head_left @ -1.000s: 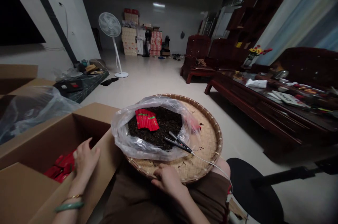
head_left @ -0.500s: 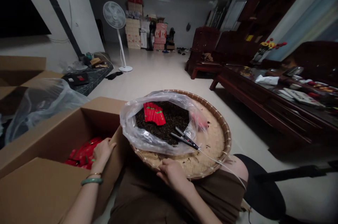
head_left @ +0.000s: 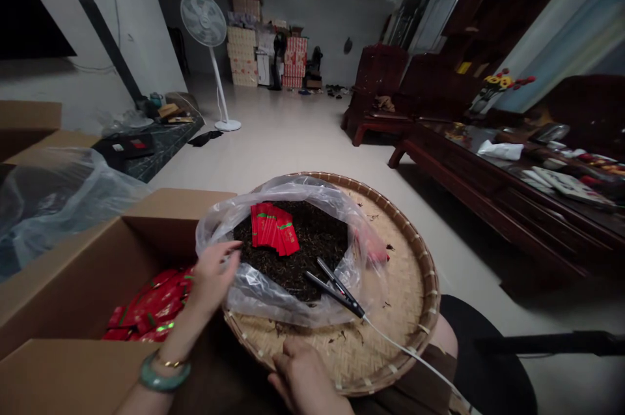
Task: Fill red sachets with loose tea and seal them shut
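Note:
A round woven bamboo tray point(head_left: 395, 285) lies across my lap, holding a clear plastic bag point(head_left: 364, 236) rolled open around dark loose tea leaves point(head_left: 312, 232). A small stack of red packets point(head_left: 273, 229) rests on the tea. A black heat-sealing clamp point(head_left: 336, 291) with a white cable point(head_left: 410, 353) lies on the bag's near edge. My left hand point(head_left: 212, 278) hovers open at the bag's left edge, holding nothing. My right hand point(head_left: 303, 379) grips the tray's near rim.
An open cardboard box point(head_left: 92, 252) at my left holds many red packets point(head_left: 151, 307). Crumpled plastic point(head_left: 58, 206) lies beyond it. A black stool point(head_left: 483, 350) stands to my right. A dark wooden table point(head_left: 488, 193) with clutter, a fan point(head_left: 205, 21) and stacked cartons point(head_left: 241, 53) stand farther off.
My left hand has risen out of the box and moved right to the bag's edge. The view has tilted slightly, showing more of the tray and box contents.

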A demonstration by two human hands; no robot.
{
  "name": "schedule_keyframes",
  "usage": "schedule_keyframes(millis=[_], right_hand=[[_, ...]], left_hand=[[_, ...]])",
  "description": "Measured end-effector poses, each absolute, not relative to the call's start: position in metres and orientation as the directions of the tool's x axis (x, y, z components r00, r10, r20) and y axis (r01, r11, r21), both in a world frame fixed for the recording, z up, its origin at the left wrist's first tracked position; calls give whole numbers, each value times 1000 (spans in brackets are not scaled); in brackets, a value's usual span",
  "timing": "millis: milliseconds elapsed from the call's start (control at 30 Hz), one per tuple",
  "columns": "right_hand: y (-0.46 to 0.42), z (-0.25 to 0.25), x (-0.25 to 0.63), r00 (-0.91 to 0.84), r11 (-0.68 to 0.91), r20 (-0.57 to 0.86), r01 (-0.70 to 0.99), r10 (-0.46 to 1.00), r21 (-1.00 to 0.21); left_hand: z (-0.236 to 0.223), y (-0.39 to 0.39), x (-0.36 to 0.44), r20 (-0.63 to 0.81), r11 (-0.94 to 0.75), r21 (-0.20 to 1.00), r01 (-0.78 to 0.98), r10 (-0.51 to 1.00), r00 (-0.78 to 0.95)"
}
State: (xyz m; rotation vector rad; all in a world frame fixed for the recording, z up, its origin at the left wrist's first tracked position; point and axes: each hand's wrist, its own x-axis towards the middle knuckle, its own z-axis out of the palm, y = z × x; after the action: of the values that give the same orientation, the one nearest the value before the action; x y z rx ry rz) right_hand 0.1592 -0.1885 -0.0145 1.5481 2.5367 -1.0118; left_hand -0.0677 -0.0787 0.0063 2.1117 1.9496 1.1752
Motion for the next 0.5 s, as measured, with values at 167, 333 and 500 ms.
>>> schedule_keyframes(millis=[167,333,500], right_hand=[[-191,-22,158,-483,253,-325,797,813,-549],[-177,-23,178,-465,284,-150,732,872,-619],[-129,-30,226,-101,165,184,912,978,-375]], left_hand=[[-7,-19,14,139,-513,172,841,858,495],[-26,12,34,75,-440,131,888,898,434],[-26,17,19,93,-475,178,862,880,466]])
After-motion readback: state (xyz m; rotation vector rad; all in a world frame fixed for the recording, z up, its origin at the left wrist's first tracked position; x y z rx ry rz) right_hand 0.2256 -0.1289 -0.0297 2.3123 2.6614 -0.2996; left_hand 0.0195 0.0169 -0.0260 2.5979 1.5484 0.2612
